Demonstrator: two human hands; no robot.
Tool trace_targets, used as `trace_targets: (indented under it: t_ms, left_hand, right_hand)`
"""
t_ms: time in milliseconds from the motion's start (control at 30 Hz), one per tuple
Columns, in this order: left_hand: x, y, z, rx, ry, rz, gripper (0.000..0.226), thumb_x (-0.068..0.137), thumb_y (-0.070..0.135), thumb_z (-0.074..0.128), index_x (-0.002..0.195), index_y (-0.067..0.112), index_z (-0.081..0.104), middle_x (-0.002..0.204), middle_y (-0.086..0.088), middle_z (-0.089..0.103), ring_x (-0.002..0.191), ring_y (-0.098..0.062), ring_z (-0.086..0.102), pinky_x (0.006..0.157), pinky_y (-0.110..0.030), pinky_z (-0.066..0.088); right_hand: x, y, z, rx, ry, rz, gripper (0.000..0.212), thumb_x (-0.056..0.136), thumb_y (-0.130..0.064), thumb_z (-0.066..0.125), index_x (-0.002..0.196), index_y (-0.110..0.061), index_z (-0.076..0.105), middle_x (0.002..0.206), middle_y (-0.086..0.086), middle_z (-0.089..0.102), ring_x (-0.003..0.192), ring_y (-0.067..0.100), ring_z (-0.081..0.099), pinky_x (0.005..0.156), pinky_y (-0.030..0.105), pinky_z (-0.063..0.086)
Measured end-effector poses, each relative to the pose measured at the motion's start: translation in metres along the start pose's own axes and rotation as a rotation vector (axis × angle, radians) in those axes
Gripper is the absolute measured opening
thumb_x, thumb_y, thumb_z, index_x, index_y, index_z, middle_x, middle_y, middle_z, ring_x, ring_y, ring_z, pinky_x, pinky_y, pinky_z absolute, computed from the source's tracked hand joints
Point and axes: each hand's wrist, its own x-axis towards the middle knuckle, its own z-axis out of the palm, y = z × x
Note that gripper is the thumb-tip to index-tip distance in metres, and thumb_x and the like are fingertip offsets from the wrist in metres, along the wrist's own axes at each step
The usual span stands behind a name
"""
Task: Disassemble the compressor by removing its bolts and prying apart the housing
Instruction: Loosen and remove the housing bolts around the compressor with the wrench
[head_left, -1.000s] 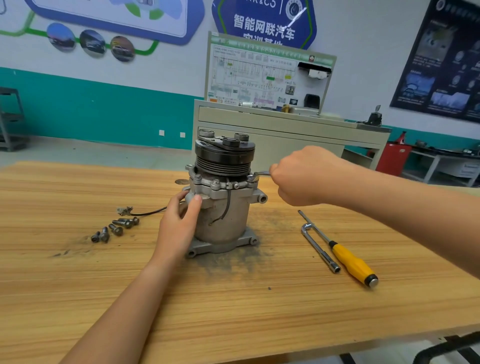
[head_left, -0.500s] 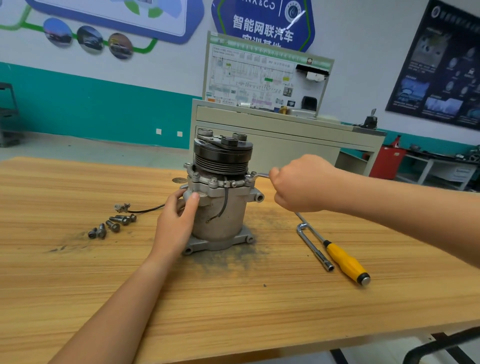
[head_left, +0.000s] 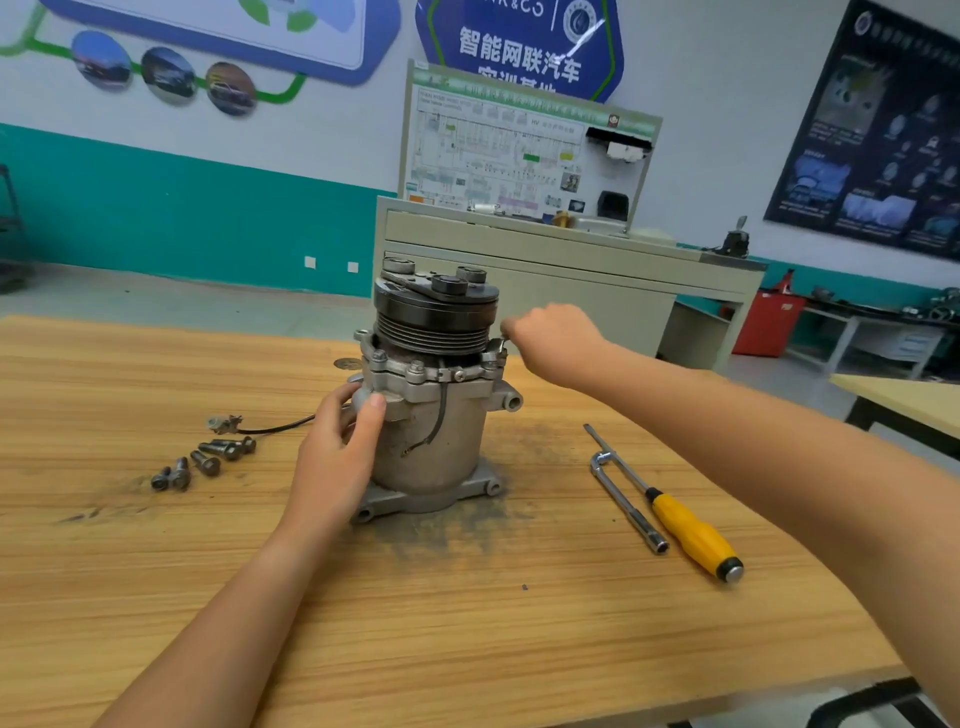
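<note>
**Position.** The compressor (head_left: 431, 415) stood upright near the middle of the wooden table (head_left: 156, 571), with its pulley (head_left: 436, 317) uppermost.

**Hands.**
- The left hand (head_left: 337, 457) gripped the compressor's left side. Thumb and fingers were curled round it just below the flange (head_left: 431, 387), apparently to steady it.
- The right hand (head_left: 556, 343) was clenched at the right edge of the flange round a slim metal tool (head_left: 500, 344). Only a short end showed, so its type could not be told.

**Done so far.**
- Loose bolts (head_left: 208, 460), five as far as could be counted, lay in a row on the table. They were left of the compressor and apart from it.
- A connector (head_left: 223, 423) on a dark lead lay just behind them.

**Left to do.**
- At least two flange bolts (head_left: 415, 370) sat in the front of the flange with their heads down.
- No gap showed at the housing joint, and the pulley was mounted.

**Judgement.** Bolt removal was partly complete and the right hand was probably working a bolt on the right side. Prying had not begun.

**Other items.**
- A yellow-handled screwdriver (head_left: 691, 530) and an L-shaped socket wrench (head_left: 628, 501) lay side by side to the right, with no hand on them. The screwdriver is the likely pry tool.
- Dark grime (head_left: 467, 525) marked the table around the compressor's base.
</note>
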Motion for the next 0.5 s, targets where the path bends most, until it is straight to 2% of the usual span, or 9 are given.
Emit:
trace_targets:
  t_ms: [100, 200, 300, 400, 500]
  left_hand:
    - [0.001, 0.0, 0.0, 0.016, -0.004, 0.002, 0.042, 0.095, 0.038, 0.044, 0.133, 0.019, 0.047, 0.109, 0.01, 0.053, 0.083, 0.021, 0.046, 0.059, 0.005, 0.035]
    - [0.001, 0.0, 0.001, 0.022, -0.004, -0.001, 0.042, 0.095, 0.038, 0.044, 0.133, 0.019, 0.047, 0.106, 0.012, 0.053, 0.081, 0.024, 0.045, 0.057, 0.005, 0.034]
    - [0.001, 0.001, 0.0, 0.025, 0.001, -0.006, 0.042, 0.095, 0.039, 0.044, 0.133, 0.019, 0.047, 0.104, 0.012, 0.053, 0.081, 0.023, 0.045, 0.057, 0.005, 0.034]
    - [-0.001, 0.003, 0.0, 0.027, -0.005, -0.015, 0.041, 0.095, 0.039, 0.044, 0.132, 0.021, 0.046, 0.105, 0.012, 0.054, 0.083, 0.018, 0.047, 0.058, 0.0, 0.037]
    - [-0.001, 0.003, 0.0, 0.006, -0.005, -0.029, 0.041, 0.094, 0.04, 0.045, 0.131, 0.023, 0.048, 0.109, 0.007, 0.056, 0.091, 0.003, 0.052, 0.067, -0.013, 0.039]
  right_hand:
    - [-0.02, 0.011, 0.006, 0.13, 0.117, 0.067, 0.028, 0.098, -0.011, 0.035, 0.123, -0.01, 0.047, 0.091, 0.009, 0.065, 0.077, 0.03, 0.06, 0.057, 0.031, 0.036]
    - [-0.047, 0.018, -0.002, 0.398, 0.249, 0.168, 0.032, 0.1, -0.021, 0.032, 0.129, -0.01, 0.04, 0.068, 0.002, 0.051, 0.058, 0.025, 0.047, 0.051, 0.031, 0.032]
    - [-0.068, 0.014, -0.018, 0.516, 0.116, 0.178, 0.027, 0.1, -0.024, 0.032, 0.122, -0.011, 0.043, 0.061, -0.002, 0.045, 0.052, 0.017, 0.044, 0.045, 0.029, 0.028]
    - [-0.077, 0.005, -0.028, 0.457, -0.081, 0.142, 0.024, 0.099, -0.023, 0.033, 0.114, -0.014, 0.05, 0.068, -0.002, 0.046, 0.058, 0.013, 0.045, 0.046, 0.027, 0.03]
    - [-0.078, -0.005, -0.032, 0.391, -0.164, 0.135, 0.023, 0.099, -0.018, 0.035, 0.115, -0.015, 0.051, 0.071, -0.002, 0.046, 0.062, 0.012, 0.045, 0.051, 0.027, 0.036]
